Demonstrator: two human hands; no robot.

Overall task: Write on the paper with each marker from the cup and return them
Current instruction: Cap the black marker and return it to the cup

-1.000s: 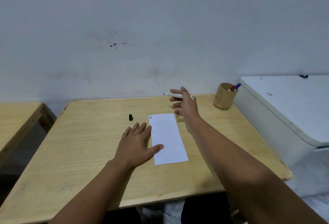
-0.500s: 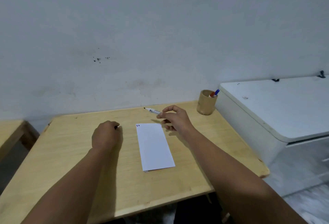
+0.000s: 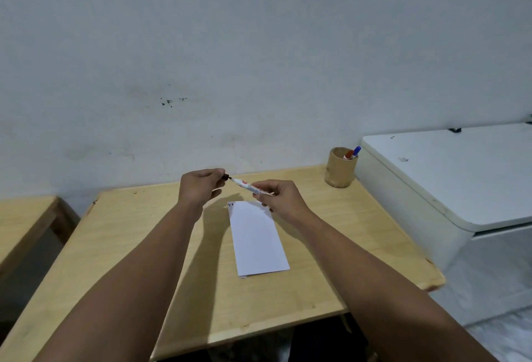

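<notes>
A white sheet of paper (image 3: pixel 256 237) lies on the wooden table (image 3: pixel 138 249), with small black marks at its far left corner. Above its far end my right hand (image 3: pixel 276 196) grips a white board marker (image 3: pixel 244 185) by its rear. My left hand (image 3: pixel 200 187) holds the black cap (image 3: pixel 225 177) against the marker's tip. A wooden cup (image 3: pixel 340 167) stands at the table's far right corner with a red marker (image 3: pixel 348 155) and a blue marker (image 3: pixel 357 150) sticking out.
A white chest-like appliance (image 3: pixel 449 177) stands right beside the table, close to the cup. Another wooden table (image 3: pixel 23 217) is at the left with a gap between. A white wall runs behind.
My left hand picked the black cap off the table and rose to meet the marker's tip. My right hand brought the marker down and left, over the paper's far end.
</notes>
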